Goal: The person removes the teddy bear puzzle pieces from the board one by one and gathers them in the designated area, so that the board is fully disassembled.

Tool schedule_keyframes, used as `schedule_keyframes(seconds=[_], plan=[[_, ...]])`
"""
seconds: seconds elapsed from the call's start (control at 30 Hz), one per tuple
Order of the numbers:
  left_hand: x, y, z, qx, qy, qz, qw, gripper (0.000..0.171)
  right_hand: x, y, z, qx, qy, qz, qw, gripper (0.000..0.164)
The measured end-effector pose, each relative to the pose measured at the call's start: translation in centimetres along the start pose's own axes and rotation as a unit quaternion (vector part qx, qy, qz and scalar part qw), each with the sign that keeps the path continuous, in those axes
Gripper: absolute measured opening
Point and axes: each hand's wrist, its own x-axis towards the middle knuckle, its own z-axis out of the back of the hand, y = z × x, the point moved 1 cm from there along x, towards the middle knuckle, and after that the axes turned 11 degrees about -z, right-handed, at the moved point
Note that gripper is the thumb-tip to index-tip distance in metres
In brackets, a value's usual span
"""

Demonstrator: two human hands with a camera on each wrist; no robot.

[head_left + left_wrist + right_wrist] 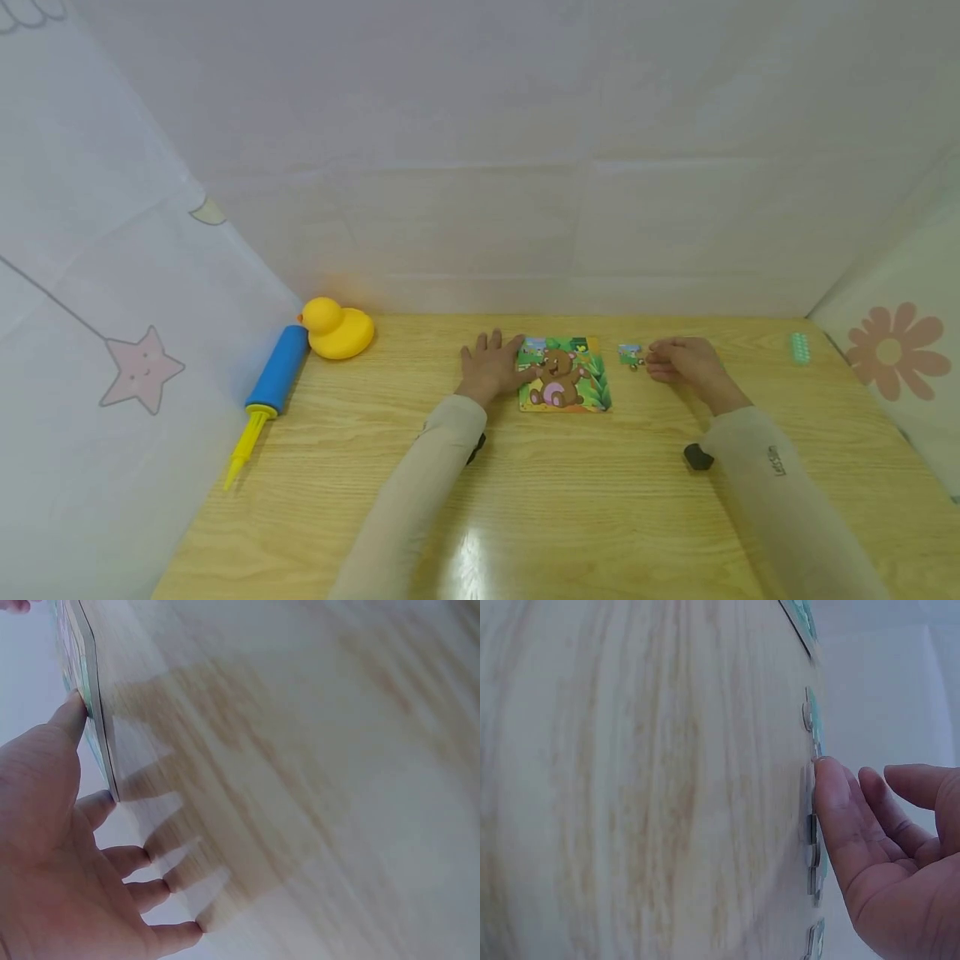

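A square bear jigsaw puzzle [564, 383] lies on the table, picture side up. Spread wide, my left hand [489, 371] rests at its left side. The thumb [71, 712] and the index fingertip touch the puzzle's edge in the left wrist view, while the other fingertips reach the tabletop. To the right of the puzzle, my right hand [686, 364] is low over loose jigsaw pieces [629, 354]. In the right wrist view one fingertip meets the flat pieces [814, 840], and the thumb stands apart from the fingers. The hand partly hides these pieces from the head camera.
At the left edge of the table, a yellow rubber duck [341, 331] sits beside a blue and yellow hand pump [276, 375]. A small mint-green bumpy block [800, 348] lies at the far right. Pale cloth walls [480, 225] border the wooden table [570, 500].
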Motion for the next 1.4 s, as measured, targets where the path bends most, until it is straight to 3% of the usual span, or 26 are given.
schedule_keyframes(seconds=[0.4, 0.5, 0.67, 0.87, 1.03, 1.4], plan=[[0.3, 0.0, -0.2, 0.007, -0.003, -0.003, 1.0000, 0.083, 0.5, 0.7, -1.2, -0.025, 0.009, 0.002, 1.000, 0.054], [0.3, 0.0, -0.1, 0.001, -0.003, -0.008, 1.0000, 0.083, -0.4, 1.5, -1.8, -0.034, 0.023, 0.006, 0.999, 0.051], [0.0, -0.8, 0.0, -0.001, 0.004, -0.023, 0.9997, 0.073, -0.6, 1.8, -2.5, -0.039, 0.028, 0.012, 0.999, 0.050], [-0.2, -2.3, 0.1, 0.031, 0.007, -0.053, 0.9981, 0.065, 1.0, 1.7, -3.5, -0.060, 0.029, 0.031, 0.997, 0.051], [-0.6, -3.4, -0.1, 0.030, 0.020, -0.082, 0.9960, 0.069, 1.5, 2.2, -4.6, -0.059, 0.033, 0.024, 0.997, 0.047], [-0.6, -4.7, -0.6, 0.027, 0.034, -0.090, 0.9950, 0.075, 1.8, 2.7, -6.3, -0.071, 0.037, 0.011, 0.997, 0.043]])
